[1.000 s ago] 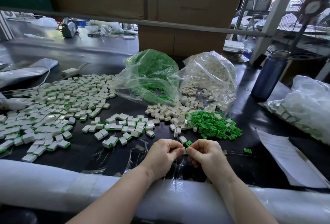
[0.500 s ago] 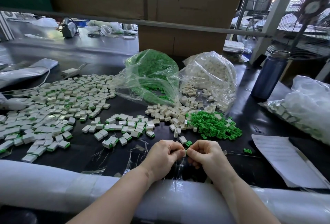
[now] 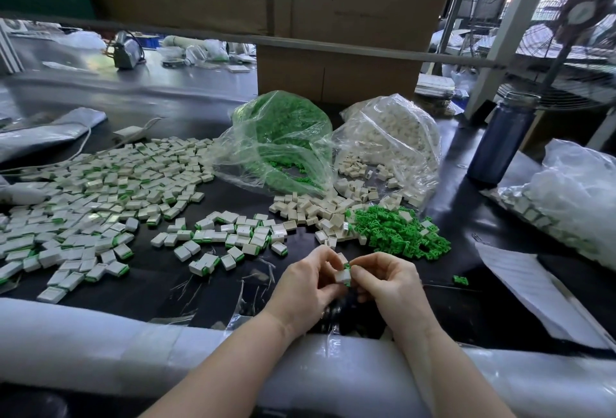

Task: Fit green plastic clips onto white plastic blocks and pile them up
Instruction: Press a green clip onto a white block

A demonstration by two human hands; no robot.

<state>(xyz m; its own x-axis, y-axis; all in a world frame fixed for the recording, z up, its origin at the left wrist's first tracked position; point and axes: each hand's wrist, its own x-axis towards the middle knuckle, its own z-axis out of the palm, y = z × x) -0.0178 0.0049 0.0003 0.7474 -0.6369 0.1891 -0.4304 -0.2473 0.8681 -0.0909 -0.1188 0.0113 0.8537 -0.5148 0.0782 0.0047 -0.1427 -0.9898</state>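
A dark table (image 3: 186, 287) carries a wide spread of finished blocks (image 3: 100, 204) at nine o'clock and two clear bags (image 3: 283, 147) at twelve. Near six o'clock, the left hand (image 3: 308, 284) and right hand (image 3: 386, 284) together pinch one white block (image 3: 342, 275) with a green clip (image 3: 347, 267) at its edge. Loose green clips (image 3: 396, 231) lie at one o'clock.

Loose clips (image 3: 396, 232) right of blocks (image 3: 310, 206), behind hands (image 3: 346, 279)
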